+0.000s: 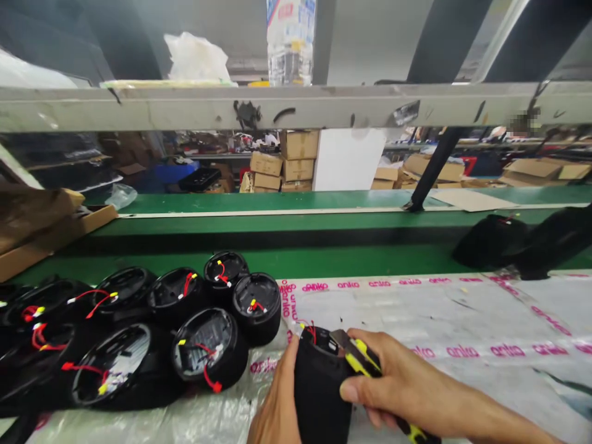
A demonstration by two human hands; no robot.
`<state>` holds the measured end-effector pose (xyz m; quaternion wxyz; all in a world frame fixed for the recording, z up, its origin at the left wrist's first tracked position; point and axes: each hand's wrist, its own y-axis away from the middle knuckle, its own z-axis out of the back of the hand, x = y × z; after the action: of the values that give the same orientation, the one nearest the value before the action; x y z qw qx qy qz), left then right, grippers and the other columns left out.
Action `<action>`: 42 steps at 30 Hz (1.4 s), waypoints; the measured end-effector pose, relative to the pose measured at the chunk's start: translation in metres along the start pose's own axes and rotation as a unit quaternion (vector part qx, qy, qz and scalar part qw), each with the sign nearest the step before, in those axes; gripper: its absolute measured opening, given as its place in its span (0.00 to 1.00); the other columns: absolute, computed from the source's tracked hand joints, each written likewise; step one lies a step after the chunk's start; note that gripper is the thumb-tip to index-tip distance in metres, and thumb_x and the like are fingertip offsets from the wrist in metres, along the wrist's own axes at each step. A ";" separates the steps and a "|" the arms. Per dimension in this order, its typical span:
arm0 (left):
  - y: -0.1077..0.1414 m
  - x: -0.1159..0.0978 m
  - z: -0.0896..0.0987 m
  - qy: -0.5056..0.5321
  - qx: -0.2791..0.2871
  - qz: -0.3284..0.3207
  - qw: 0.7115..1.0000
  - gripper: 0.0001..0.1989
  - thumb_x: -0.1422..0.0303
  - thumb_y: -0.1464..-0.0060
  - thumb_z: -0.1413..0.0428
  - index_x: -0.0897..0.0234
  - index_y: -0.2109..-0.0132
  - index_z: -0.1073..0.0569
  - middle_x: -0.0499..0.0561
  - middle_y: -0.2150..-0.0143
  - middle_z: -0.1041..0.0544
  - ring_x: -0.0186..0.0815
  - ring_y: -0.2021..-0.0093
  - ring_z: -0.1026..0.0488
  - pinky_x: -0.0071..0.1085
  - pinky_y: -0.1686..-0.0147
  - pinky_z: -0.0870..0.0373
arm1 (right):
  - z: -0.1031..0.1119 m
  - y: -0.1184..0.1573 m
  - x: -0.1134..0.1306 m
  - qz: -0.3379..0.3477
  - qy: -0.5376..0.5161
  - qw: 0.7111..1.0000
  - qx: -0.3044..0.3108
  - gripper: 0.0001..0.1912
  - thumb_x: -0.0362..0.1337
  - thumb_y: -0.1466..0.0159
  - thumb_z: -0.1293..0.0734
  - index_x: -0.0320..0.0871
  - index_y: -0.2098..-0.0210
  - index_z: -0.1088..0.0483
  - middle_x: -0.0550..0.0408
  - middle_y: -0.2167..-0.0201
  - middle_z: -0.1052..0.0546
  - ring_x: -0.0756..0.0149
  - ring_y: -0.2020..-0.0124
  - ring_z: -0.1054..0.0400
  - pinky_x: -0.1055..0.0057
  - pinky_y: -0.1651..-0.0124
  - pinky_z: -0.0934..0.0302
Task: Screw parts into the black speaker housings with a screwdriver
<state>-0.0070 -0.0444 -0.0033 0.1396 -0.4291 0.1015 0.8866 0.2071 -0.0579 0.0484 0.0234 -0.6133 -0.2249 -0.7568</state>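
My left hand (277,401) is wrapped around the side of a black cylindrical housing (324,394), which stands with its open end up. Red wires with a small connector (311,332) stick out of its rim. In my right hand (393,376) are pliers with yellow-and-black handles (363,357). Their metal head rests at the housing's rim, and the jaws' tips are hard to make out. My right thumb lies against the housing's side. Left of my hands stands a group of similar black housings (210,351), showing red wires with yellow, white and red plugs inside.
Plastic sheeting with pink print (462,320) covers the bench. Behind it runs a green surface (324,259). A beam (324,108) crosses above, carrying a water bottle (290,55). A cardboard box (55,237) is at left; another black housing (493,240) stands far right.
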 end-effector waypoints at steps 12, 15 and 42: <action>-0.022 -0.046 0.006 -0.266 0.101 0.059 0.957 0.42 0.65 0.49 0.46 0.65 0.29 0.51 0.59 0.36 0.32 0.49 0.47 0.24 0.44 0.50 0.27 | 0.000 0.033 -0.032 -0.007 0.235 0.960 -0.151 0.12 0.49 0.25 0.47 0.51 0.50 0.40 0.56 0.61 0.28 0.60 0.58 0.33 0.65 0.57 0.41; -0.031 -0.045 0.002 -0.310 0.125 0.066 0.940 0.41 0.64 0.46 0.47 0.66 0.29 0.52 0.61 0.41 0.27 0.51 0.49 0.24 0.45 0.51 0.28 | -0.003 0.039 -0.049 -0.001 0.280 0.950 -0.139 0.13 0.49 0.25 0.47 0.52 0.49 0.39 0.56 0.61 0.29 0.59 0.58 0.33 0.64 0.59 0.43; -0.041 -0.053 -0.001 -0.344 0.136 0.099 0.924 0.40 0.63 0.45 0.46 0.63 0.30 0.51 0.59 0.39 0.28 0.51 0.46 0.26 0.43 0.49 0.31 | -0.031 0.000 -0.086 0.073 0.518 0.830 -0.192 0.03 0.37 0.25 0.45 0.45 0.56 0.43 0.57 0.71 0.29 0.56 0.77 0.33 0.64 0.74 0.63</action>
<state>0.0387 -0.0143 0.0356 0.1343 -0.0626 0.2085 0.9667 0.1997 -0.0903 -0.0373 0.0734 -0.1378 0.0151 -0.9876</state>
